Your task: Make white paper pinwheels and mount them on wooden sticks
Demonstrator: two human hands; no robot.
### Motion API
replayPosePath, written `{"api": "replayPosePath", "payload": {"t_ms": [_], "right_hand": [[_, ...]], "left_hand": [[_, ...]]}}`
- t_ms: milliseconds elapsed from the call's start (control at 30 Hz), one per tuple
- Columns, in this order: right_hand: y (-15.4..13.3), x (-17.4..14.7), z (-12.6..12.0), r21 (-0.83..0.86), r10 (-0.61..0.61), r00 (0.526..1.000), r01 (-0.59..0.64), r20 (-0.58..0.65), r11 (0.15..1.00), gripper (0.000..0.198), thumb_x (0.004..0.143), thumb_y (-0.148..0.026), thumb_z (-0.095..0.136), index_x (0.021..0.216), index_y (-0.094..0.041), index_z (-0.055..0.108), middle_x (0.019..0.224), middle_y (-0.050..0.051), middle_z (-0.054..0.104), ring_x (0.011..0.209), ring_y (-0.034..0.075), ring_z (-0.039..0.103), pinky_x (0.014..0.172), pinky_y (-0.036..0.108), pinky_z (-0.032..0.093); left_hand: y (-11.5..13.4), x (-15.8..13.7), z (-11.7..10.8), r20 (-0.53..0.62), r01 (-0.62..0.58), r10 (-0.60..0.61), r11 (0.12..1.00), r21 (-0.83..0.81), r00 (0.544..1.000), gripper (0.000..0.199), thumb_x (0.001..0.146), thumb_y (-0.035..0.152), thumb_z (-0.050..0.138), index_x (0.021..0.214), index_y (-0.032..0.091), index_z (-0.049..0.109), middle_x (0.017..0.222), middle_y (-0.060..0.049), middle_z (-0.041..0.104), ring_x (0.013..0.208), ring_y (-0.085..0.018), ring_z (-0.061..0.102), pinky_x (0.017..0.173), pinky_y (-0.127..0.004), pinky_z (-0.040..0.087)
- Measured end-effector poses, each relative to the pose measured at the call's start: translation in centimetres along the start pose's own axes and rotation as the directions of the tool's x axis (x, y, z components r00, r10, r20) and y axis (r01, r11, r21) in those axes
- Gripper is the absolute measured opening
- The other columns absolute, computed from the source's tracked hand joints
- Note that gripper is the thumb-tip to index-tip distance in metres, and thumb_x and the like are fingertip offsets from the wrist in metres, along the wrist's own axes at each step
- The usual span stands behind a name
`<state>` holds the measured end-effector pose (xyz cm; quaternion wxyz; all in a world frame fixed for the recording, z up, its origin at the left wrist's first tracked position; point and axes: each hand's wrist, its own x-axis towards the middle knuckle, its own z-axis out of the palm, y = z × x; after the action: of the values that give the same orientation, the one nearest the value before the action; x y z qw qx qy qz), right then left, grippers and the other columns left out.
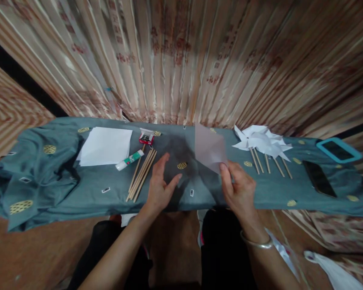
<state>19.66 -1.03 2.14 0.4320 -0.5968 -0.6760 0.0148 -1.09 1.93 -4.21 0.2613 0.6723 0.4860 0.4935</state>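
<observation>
Where the arms come in nearest, a round silver-coloured bangle (256,243) sits on the right wrist. Left hand (160,189): grip spread, thumb well apart from the fingers, just beside a bundle of thin pale wooden sticks (143,176). Right hand (240,185): grip pinching, thumb against fingers, on the lower right corner of a flat, four-sided sheet of pale greyish-pink paper (210,147). Sheet is held up above the desk (92,205), which is draped in grey-green cloth with yellow patches and small white printed rectangles, print too small to read.

Right side: flat black phone (319,178) near the front edge. White cylindrical glue stick with green label (129,160) lies by the sticks; lettering not legible. Farther back: white paper pinwheels on wooden sticks (261,139), overlapping; loose stack of white paper (107,147); small red-and-white cardboard box (146,136), text unreadable; dark-screened device with light-blue frame (350,156). Behind it all, pleated beige curtain with reddish-brown print (175,60), its vertical characters too blurred to read.
</observation>
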Motion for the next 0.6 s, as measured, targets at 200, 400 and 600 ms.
{"api": "replayPosePath", "payload": {"t_ms": [200,400,600], "right_hand": [[-1.1,-2.6,2.3,-0.282,-0.263,0.878,0.391,0.399,0.876,0.025,0.092,-0.011,0.046,0.109,-0.01,0.064,0.099,0.014,0.07,0.084,0.025,0.06,0.077,0.038,0.051],[-1.7,-5.0,3.3,-0.144,-0.261,0.775,0.41,0.576,0.901,0.016,0.089,-0.011,0.05,0.095,-0.013,0.065,0.085,0.009,0.068,0.078,0.024,0.058,0.071,0.038,0.052],[1.6,-4.1,2.7,0.185,-0.209,0.826,0.13,0.523,0.974,0.046,0.084,-0.018,0.062,0.128,-0.014,0.052,0.121,0.014,0.065,0.112,0.028,0.058,0.096,0.046,0.048]], "left_hand": [[-0.5,1.2,0.1,-0.122,0.033,-0.034,0.999,-0.009,0.992,0.068,0.091,0.031,0.056,0.149,0.026,0.022,0.152,-0.015,0.035,0.138,-0.027,0.037,0.111,-0.049,0.033],[1.0,-0.5,-1.4,0.192,-0.318,0.281,0.927,0.197,0.94,0.027,0.095,0.028,0.048,0.116,0.019,0.062,0.116,-0.01,0.067,0.116,-0.024,0.056,0.101,-0.046,0.042],[0.2,-2.1,-2.0,0.437,-0.295,0.188,0.936,0.19,0.879,0.036,0.088,0.037,0.06,0.112,0.011,0.065,0.101,-0.013,0.07,0.096,-0.023,0.063,0.084,-0.038,0.054]]}}
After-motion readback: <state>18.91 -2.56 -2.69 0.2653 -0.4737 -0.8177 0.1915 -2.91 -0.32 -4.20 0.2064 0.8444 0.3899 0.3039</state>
